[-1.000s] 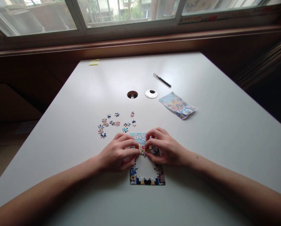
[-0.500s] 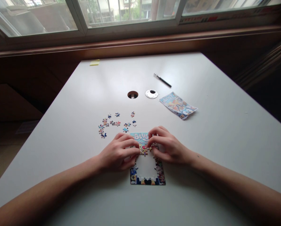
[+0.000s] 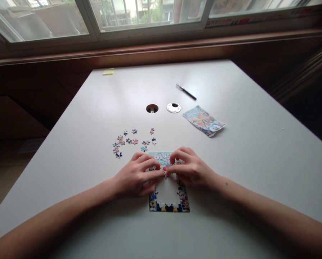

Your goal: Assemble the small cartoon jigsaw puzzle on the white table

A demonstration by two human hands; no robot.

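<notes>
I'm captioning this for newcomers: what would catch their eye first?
Probably the left hand and right hand, nearly meeting over the upper part of a puzzle with an open middle. Next, the loose pieces scattered on the table beyond the left hand, then the colourful sheet farther right, with a pen beyond it.

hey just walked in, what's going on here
A person is working with both bare hands on a partly assembled jigsaw puzzle on the white table. The left hand and right hand meet at its upper part, fingertips close together; whether they grip a piece is unclear. Below them, the puzzle's middle is unfilled. Loose pieces lie beyond the left hand, and a printed picture sheet lies beyond the right.
</notes>
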